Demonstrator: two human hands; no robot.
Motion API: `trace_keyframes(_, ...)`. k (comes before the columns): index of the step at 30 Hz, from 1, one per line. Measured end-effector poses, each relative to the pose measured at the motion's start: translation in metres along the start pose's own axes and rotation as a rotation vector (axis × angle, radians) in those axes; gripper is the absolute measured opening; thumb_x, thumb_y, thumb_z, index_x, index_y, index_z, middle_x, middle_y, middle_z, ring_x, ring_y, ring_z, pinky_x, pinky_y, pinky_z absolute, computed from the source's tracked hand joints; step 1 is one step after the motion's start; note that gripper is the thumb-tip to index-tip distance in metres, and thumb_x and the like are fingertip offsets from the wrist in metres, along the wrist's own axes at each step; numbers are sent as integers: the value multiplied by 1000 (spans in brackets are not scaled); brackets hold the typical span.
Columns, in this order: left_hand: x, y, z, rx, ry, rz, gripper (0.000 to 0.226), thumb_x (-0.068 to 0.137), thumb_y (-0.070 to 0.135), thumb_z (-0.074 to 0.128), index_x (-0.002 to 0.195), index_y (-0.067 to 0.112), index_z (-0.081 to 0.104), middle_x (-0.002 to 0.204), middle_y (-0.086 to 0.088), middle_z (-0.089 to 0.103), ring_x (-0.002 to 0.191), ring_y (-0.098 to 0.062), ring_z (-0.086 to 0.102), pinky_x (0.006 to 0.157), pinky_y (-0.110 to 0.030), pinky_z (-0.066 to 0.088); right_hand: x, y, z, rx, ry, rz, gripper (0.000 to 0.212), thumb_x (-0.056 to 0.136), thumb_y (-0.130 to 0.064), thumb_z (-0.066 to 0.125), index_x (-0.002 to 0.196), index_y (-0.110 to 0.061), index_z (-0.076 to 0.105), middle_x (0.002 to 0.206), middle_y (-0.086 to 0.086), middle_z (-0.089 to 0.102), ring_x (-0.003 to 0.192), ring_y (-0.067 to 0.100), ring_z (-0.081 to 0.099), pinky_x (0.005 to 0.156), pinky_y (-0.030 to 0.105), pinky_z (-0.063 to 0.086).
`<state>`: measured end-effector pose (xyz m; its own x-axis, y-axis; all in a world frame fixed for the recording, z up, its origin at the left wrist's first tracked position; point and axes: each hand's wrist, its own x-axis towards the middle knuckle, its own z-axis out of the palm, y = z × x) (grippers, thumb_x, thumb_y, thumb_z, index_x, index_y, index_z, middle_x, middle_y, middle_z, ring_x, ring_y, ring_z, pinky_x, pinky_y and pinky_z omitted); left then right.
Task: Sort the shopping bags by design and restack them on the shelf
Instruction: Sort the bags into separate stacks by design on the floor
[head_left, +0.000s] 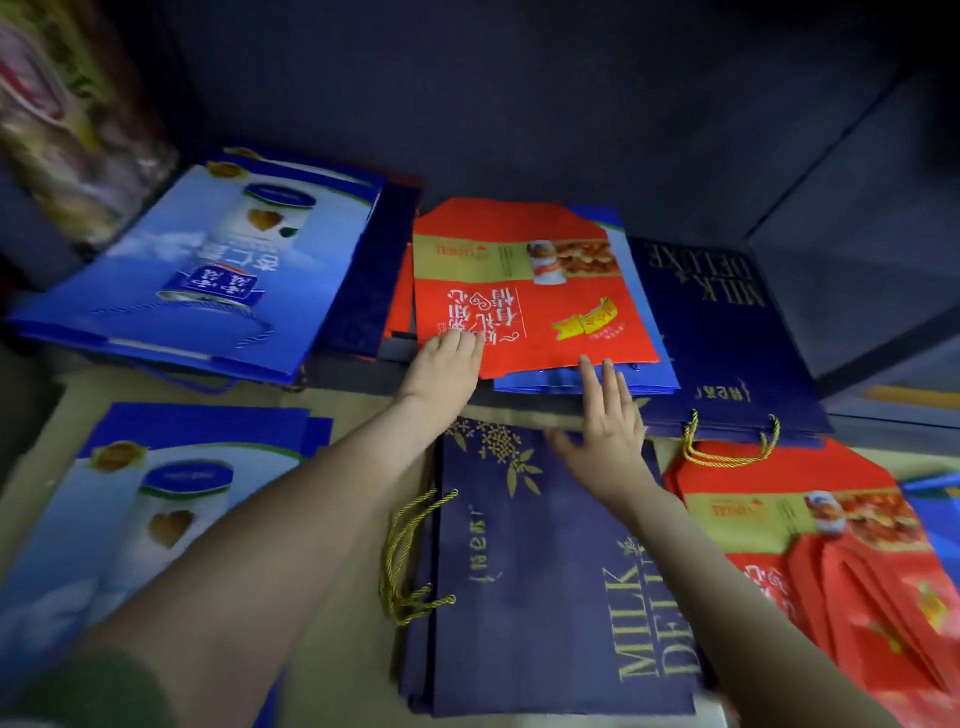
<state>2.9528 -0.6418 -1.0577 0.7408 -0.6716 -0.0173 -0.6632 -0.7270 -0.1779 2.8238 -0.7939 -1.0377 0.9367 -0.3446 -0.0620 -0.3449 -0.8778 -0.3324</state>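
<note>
**Three piles below, both hands at the red bag on the shelf**

Nearest the camera, three piles are laid flat on a tan surface (343, 519): light-blue bags (130, 509) at the left, navy bags (545, 571) lettered MILK DELUXE in the middle, and red bags (831, 561) at the right. Beyond them, on the dark shelf (353, 371), a single red bag (530, 306) is seen lying on top of a blue pile (649, 382). It is flanked by a light-blue stack (208, 280) on the left and a navy stack (727, 338) on the right. The left hand (447, 364) is placed on the red bag's near left corner with its fingers bent over it; whether the corner is pinched cannot be told. The right hand (608, 421) is held flat, its fingers straight and spread, their tips touching the near edge of that middle pile, and nothing is gripped by it.
</note>
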Motion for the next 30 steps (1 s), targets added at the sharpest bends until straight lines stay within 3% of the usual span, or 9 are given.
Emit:
trace_keyframes(3,-14,-4,-10,107,149,97,53,81,5,38,131,9,53,110,-2,59,99,-17,57,82,-25,46,-6,3,-5,-83,87,-49,89,84,-33,66,152,-21,10,159,9,7,146,27,4,115,53,11)
trace_keyframes(5,-28,-5,-16,21,388,149,47,72,4,47,114,6,67,93,-5,65,84,-21,62,76,-30,51,-11,4,-13,-197,214,-142,94,76,-33,72,151,-16,18,156,14,18,145,31,12,114,55,14)
trace_keyframes(9,-68,22,-34,-343,680,262,41,88,-3,32,111,-5,66,111,-20,66,104,-34,64,98,-47,44,-31,1,-44,-337,320,-326,94,69,-22,71,149,-15,23,150,15,34,141,31,28,114,47,11)
trace_keyframes(12,-97,48,-46,-407,674,398,44,101,1,23,113,-4,66,116,-19,65,109,-33,63,97,-46,48,-69,11,-54,-313,264,-331,72,75,-1,42,145,-15,36,136,19,52,125,36,50,103,46,40)
trace_keyframes(15,-114,73,-42,-379,653,584,43,101,4,26,115,1,66,116,-14,67,108,-27,64,99,-40,47,-122,33,-49,-440,206,-243,71,72,3,42,141,-12,42,129,23,56,112,40,59,78,45,55)
trace_keyframes(22,-130,135,-22,-327,450,795,49,81,5,35,120,7,64,115,-11,67,105,-25,65,94,-38,50,-218,72,-36,-649,86,98,55,75,-6,29,114,3,66,97,31,65,71,45,66,42,43,51)
trace_keyframes(25,-129,157,-14,-288,330,775,50,77,5,51,126,9,60,120,-14,64,109,-28,63,96,-40,47,-223,99,-27,-666,-29,278,52,75,-5,29,111,6,66,99,29,66,67,44,65,35,40,47)
trace_keyframes(28,-128,167,-8,-280,213,722,72,66,16,82,132,10,55,128,-14,59,116,-27,59,99,-41,44,-208,121,-28,-657,-88,309,54,85,-16,44,137,-3,47,129,25,55,103,47,60,66,48,55)
trace_keyframes(30,-129,169,-6,-272,187,716,75,66,21,83,133,11,53,132,-14,56,119,-27,57,100,-41,43,-200,147,-26,-636,-169,212,69,94,-22,46,152,-14,9,154,15,24,138,38,29,106,47,34)
